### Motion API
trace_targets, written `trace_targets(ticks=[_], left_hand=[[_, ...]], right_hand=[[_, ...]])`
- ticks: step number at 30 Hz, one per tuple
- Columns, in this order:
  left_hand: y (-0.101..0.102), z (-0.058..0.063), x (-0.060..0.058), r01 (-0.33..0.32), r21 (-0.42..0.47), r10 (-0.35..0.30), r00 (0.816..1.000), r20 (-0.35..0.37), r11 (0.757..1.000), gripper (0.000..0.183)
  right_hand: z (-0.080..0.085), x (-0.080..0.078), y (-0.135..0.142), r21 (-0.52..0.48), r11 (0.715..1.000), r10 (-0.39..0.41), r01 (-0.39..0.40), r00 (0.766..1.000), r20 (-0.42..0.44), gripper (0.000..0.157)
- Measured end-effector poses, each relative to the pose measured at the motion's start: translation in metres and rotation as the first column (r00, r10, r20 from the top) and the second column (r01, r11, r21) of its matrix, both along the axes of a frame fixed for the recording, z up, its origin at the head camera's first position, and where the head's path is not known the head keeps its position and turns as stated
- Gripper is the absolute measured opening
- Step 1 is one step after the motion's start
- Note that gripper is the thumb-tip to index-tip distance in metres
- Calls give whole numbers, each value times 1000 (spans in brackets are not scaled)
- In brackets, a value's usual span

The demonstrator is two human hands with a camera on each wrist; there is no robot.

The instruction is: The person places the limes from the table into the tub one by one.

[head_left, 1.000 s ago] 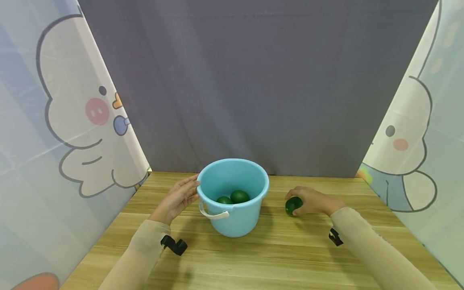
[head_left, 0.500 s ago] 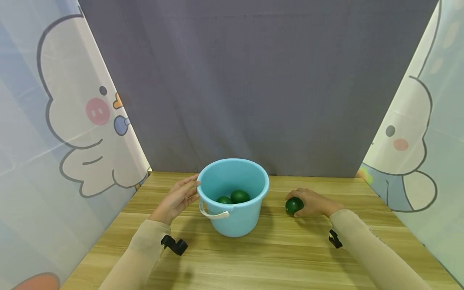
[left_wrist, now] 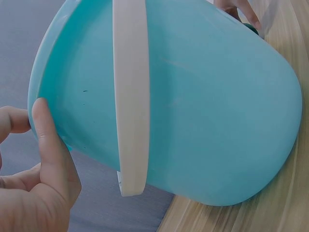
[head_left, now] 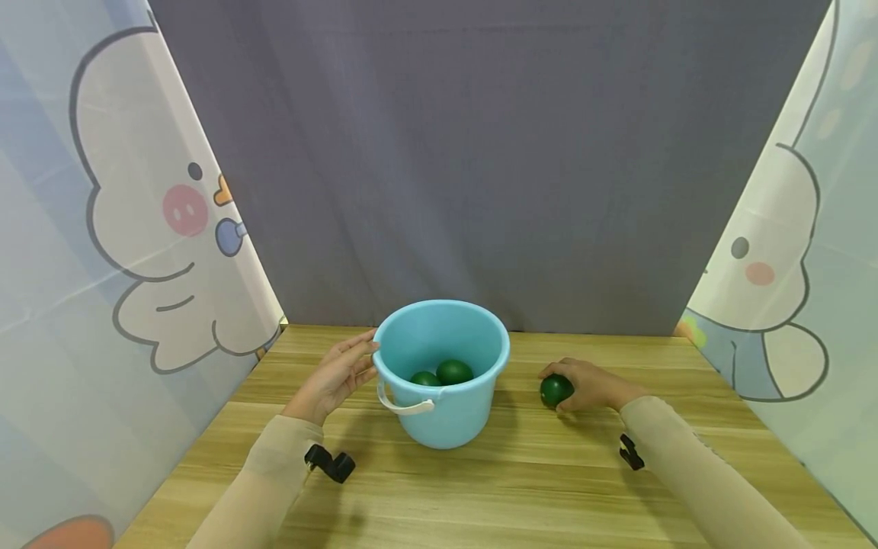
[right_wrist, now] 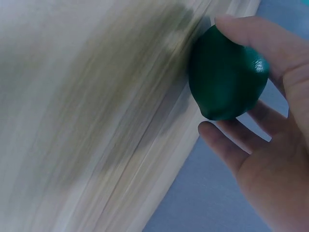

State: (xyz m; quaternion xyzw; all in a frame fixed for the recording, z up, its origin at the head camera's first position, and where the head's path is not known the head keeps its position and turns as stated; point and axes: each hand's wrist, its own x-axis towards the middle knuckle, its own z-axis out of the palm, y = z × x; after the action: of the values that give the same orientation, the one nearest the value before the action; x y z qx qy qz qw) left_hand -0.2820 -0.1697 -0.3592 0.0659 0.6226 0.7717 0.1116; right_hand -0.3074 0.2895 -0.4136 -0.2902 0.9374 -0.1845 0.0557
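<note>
A light blue bucket (head_left: 439, 419) with a white handle (head_left: 411, 409) stands upright on the wooden table. At its left side my left hand (head_left: 338, 377) holds the rim, the thumb on one side and a fingertip against the edge in the left wrist view. Inside the bucket lie two dark green limes (head_left: 454, 372), the left one partly hidden by the near wall. To the right of the bucket, my right hand (head_left: 586, 383) grips another lime (right_wrist: 227, 72) low at the tabletop, thumb on one side and fingers on the other.
The wooden table (head_left: 480, 496) ends at a dark grey cloth (head_left: 446, 152) behind the bucket. Pale curtains with cartoon figures (head_left: 151, 191) hang at the left and right. A black wrist mount (head_left: 329, 463) sits on the left sleeve.
My right hand has shifted very slightly around the lime, its thumb now lower at the fruit's near side. The bucket and my left hand have stayed in place.
</note>
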Motion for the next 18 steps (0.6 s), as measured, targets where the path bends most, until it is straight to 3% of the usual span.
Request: trace_targets(ticks=[18], left_hand=[[-1, -1, -1, 10, 9, -10, 1000, 2, 1000, 56]], right_hand=[[1, 3, -7, 14, 1000, -19, 19, 1000, -5, 53]])
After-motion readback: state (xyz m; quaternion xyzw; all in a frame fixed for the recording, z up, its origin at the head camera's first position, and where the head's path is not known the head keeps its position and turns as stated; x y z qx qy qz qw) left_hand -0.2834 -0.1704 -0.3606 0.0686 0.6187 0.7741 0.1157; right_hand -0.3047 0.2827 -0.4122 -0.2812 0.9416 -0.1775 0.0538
